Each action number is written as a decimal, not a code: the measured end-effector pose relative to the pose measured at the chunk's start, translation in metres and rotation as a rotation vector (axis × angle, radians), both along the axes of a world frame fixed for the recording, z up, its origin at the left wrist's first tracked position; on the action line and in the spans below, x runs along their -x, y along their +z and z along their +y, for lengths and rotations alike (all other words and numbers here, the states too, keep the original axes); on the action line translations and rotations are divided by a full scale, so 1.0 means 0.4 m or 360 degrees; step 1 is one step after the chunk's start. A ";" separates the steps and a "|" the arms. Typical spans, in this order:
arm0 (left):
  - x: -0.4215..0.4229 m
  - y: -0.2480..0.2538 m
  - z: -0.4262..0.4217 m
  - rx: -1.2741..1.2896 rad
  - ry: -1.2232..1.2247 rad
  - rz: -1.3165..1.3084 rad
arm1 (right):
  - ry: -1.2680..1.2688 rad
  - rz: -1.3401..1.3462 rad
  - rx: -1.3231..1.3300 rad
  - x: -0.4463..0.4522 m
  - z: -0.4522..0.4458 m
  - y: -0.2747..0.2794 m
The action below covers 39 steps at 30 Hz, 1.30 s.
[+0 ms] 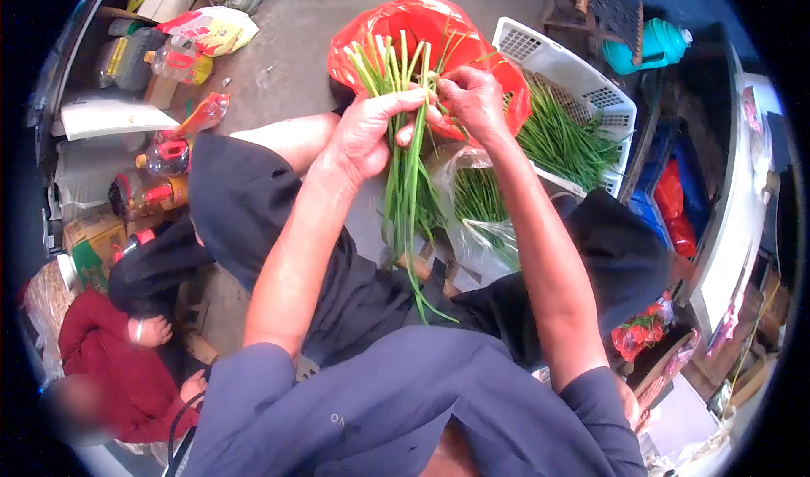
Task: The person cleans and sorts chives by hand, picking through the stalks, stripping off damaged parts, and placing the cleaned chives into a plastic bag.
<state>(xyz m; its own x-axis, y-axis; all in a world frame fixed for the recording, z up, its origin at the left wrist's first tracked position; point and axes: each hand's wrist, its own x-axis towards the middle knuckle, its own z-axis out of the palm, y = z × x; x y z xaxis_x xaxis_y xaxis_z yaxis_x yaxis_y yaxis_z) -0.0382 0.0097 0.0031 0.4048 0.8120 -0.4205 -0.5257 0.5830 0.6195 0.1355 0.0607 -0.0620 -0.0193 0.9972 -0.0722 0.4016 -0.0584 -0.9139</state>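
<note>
My left hand (371, 131) is wrapped round a bunch of long green stalks (406, 173). Their pale ends point up and away from me, and the leafy ends hang down over my lap. Close beside it on the right, my right hand (469, 97) has its fingers pinched together near the upper part of the stalks; what is between the fingertips is too small to tell. A red plastic bag (413, 13) lies open just beyond both hands. Below my right forearm, a clear plastic bag (456, 245) has more green stalks inside.
A white basket (620, 105) at the right holds many green stalks (565, 139). A teal jug (658, 46) stands behind it. Bottles (173, 156) and boxes line the left side. A person in a red top (118, 363) sits at lower left.
</note>
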 end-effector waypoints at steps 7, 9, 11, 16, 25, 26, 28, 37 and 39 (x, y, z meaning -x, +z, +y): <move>0.008 -0.007 0.008 -0.0035 0.0030 0.0008 | 0.0154 0.0206 0.0816 -0.156 -0.139 0.029; 0.002 0.001 0.009 -0.0024 0.0041 0.0067 | 0.0246 0.0282 0.1047 -0.208 -0.204 -0.019; 0.009 -0.006 0.012 -0.0045 -0.0015 0.0055 | 0.0338 -0.0035 0.1079 -0.240 -0.253 -0.102; -0.003 0.000 0.012 0.0013 -0.0017 0.0050 | 0.0287 -0.0522 0.0888 -0.222 -0.323 -0.312; 0.000 -0.021 0.019 0.0066 -0.0046 -0.0011 | 0.0174 -0.0691 0.0705 -0.126 -0.323 -0.398; -0.001 -0.016 0.019 0.0060 -0.0038 0.0031 | 0.0148 -0.0776 0.0683 -0.115 -0.323 -0.386; -0.010 -0.009 0.021 0.0093 0.0054 0.0024 | 0.0085 -0.0862 0.0373 -0.107 -0.342 -0.396; -0.019 -0.005 0.022 0.0091 0.0132 0.0164 | 0.0159 -0.0850 0.0394 -0.114 -0.348 -0.420; -0.025 -0.006 0.020 0.0105 0.0107 0.0138 | 0.0181 -0.0759 0.0462 -0.134 -0.348 -0.423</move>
<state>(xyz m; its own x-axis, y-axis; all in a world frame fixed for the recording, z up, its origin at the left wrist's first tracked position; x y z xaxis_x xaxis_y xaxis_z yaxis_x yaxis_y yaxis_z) -0.0282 0.0177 0.0009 0.3104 0.8055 -0.5048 -0.5109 0.5892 0.6260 0.1890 -0.0784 -0.2311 -0.0234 0.9287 -0.3700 0.7844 -0.2124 -0.5827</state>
